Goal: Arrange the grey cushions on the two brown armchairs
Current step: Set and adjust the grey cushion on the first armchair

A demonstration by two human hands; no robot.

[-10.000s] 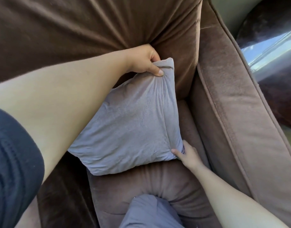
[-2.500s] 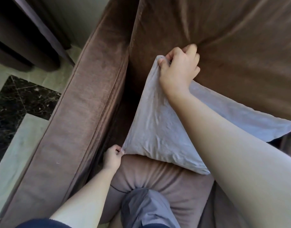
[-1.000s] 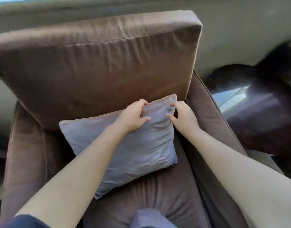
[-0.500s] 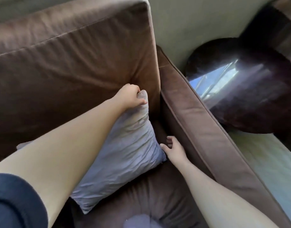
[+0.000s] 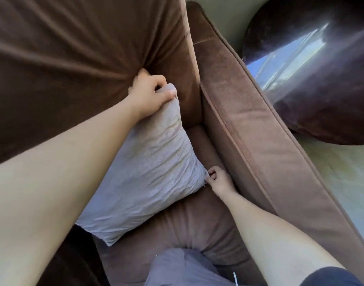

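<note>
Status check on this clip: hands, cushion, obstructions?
Left hand grips grey cushion top corner. Right hand pinches lower corner. Cushion against armchair backrest. No obstruction seen.

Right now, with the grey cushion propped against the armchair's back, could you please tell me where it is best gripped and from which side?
By its corners, probably: the grey cushion is soft and creased, so only the corners bunch into a firm hold. The left hand grips the top corner from above; the right hand pinches the lower corner from the armrest side.
</note>
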